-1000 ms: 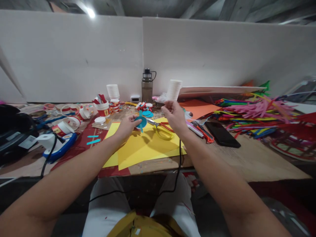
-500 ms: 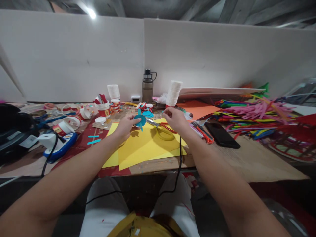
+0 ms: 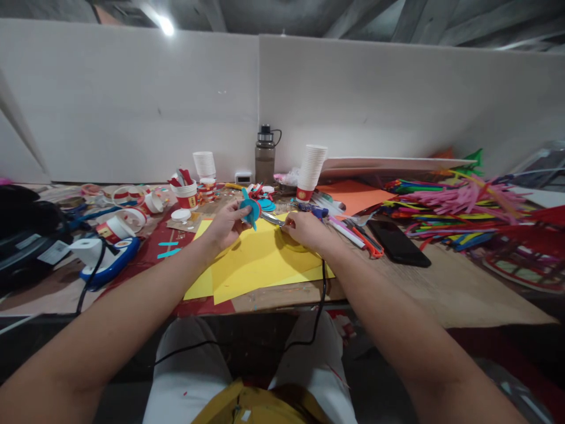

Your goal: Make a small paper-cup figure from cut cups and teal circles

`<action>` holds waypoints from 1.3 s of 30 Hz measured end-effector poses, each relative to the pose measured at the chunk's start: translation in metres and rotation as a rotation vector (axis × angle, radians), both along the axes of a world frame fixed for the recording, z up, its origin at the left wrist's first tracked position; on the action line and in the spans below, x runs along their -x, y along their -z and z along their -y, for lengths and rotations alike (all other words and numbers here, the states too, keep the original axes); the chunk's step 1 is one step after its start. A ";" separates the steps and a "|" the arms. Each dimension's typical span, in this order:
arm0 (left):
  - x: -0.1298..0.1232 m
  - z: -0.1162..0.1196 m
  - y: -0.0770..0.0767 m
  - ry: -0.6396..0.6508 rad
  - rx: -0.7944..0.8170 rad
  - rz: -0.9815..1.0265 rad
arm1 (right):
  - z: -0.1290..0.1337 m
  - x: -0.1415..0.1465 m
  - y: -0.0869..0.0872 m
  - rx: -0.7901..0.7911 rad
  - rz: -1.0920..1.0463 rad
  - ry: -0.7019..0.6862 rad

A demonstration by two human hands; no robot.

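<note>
My left hand (image 3: 228, 225) pinches a blue paper disc (image 3: 251, 213) with narrow blue strips sticking out above and below it, held above the yellow paper (image 3: 247, 271). My right hand (image 3: 304, 228) is closed over the handles of a pair of scissors (image 3: 272, 219); their metal blades point left toward the disc. The handles are mostly covered by the hand. Several more blue discs (image 3: 267, 205) lie just behind the scissors. To the left, two blue paper strips (image 3: 168, 254) rest on dark red card.
Paper cup stacks (image 3: 312, 171), a water bottle (image 3: 265, 156) and a tub of red pieces (image 3: 184, 194) stand at the back. Rightward lie pens (image 3: 346, 231), a phone (image 3: 398, 242) and many pipe cleaners (image 3: 445, 206). A black cable (image 3: 323, 288) hangs over the front edge.
My right hand has come down and slightly toward me, closing over the scissors' handles. My left hand has turned the disc, which now shows more edge-on.
</note>
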State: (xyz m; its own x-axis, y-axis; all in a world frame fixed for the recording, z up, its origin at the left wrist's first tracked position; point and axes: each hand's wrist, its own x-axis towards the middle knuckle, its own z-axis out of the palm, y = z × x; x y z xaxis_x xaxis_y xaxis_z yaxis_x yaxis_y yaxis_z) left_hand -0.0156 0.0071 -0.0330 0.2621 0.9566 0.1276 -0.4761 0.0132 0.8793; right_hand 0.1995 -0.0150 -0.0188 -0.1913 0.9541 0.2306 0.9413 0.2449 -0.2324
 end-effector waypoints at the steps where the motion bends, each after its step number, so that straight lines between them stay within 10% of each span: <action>1: 0.000 0.000 0.000 0.021 -0.010 0.011 | 0.000 0.000 0.000 0.006 0.009 0.000; 39: -0.002 -0.002 0.006 -0.226 0.095 -0.131 | 0.002 -0.002 -0.005 0.027 0.039 -0.036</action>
